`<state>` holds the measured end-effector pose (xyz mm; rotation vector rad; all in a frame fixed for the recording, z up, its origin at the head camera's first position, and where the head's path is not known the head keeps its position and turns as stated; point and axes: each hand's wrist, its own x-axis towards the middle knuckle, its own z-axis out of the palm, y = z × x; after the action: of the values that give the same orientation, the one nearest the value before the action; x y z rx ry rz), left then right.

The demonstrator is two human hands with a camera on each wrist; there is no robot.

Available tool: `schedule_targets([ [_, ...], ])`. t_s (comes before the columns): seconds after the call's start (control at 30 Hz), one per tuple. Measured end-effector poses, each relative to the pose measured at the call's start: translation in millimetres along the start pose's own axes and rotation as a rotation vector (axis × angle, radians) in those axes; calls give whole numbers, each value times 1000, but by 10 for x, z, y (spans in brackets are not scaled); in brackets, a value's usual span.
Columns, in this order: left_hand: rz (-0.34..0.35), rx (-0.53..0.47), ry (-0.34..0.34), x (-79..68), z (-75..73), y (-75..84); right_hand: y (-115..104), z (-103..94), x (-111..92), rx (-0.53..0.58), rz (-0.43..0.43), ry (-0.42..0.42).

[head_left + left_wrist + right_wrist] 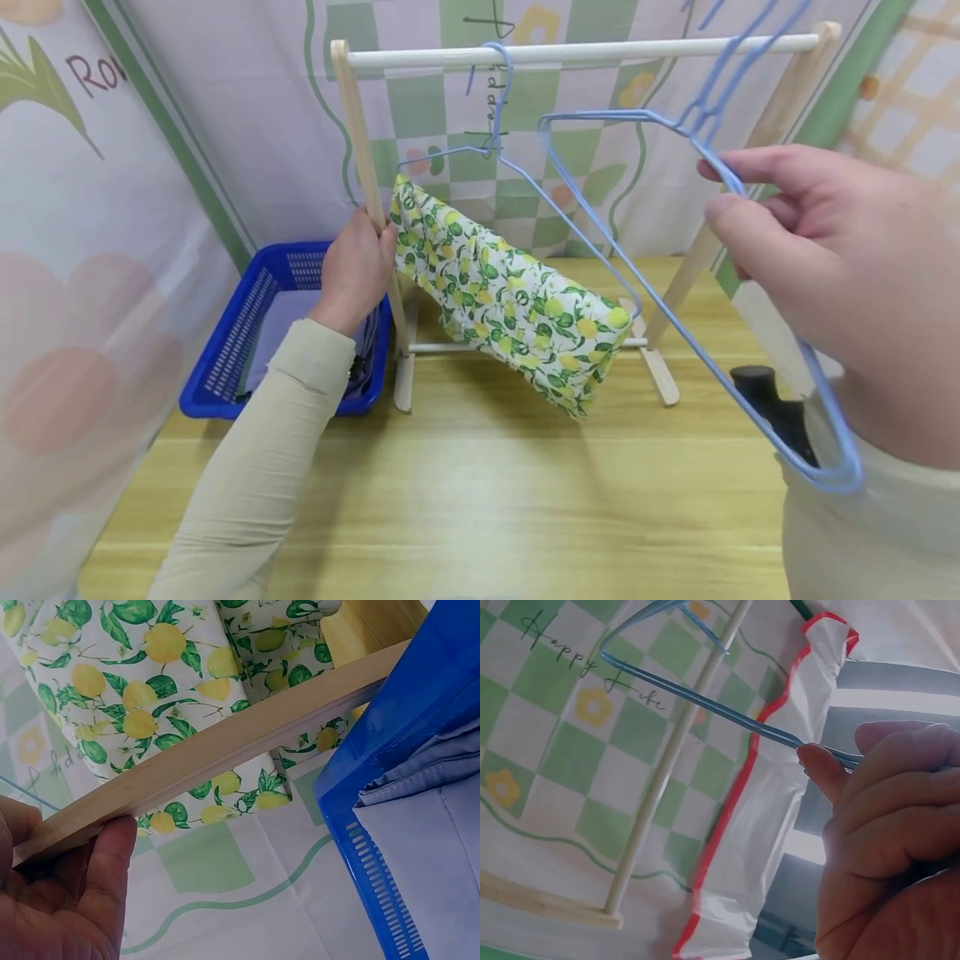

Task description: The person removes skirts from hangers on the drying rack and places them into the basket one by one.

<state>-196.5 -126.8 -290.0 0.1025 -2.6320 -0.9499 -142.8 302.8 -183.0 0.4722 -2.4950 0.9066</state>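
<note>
My left hand (357, 271) grips the left wooden post (187, 746) of a small clothes rack, fingers and thumb on either side of it. My right hand (847, 250) pinches blue wire hangers (667, 308), seemingly two together, in front of the rack's right side; their hooks rise past the top of the head view. From the white rail (600, 52) hangs another blue hanger (497, 108), tilted down to the right. Draped over its lower bar is a lemon-print cloth (510, 300), its left end close to my left hand. The right wrist view shows the pinched hangers (705, 701) near the rail.
A blue plastic basket (225, 367) stands left of the rack with folded pale cloth (427, 825) inside. A black object (772, 408) lies behind my right wrist. Patterned curtains (420, 117) close off the back and sides. The wooden table (465, 492) extends forward.
</note>
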Motion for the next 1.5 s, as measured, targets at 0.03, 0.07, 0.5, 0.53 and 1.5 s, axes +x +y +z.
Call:
schedule_targets([
  [0.03,0,-3,-6,0,-4,-6,25,32,67,-29,7,-12],
  [0.07,-1,-4,-12,0,-10,-10,-36,68,119,-40,13,-18],
  [0.5,18,-31,-68,-3,-58,-42,-902,436,651,-148,133,-174],
  [0.53,18,-31,-65,-2,-53,-45,-876,465,685,-154,137,-184],
  [1.5,23,-12,-48,-13,-73,-40,-653,678,683,-223,144,-400],
])
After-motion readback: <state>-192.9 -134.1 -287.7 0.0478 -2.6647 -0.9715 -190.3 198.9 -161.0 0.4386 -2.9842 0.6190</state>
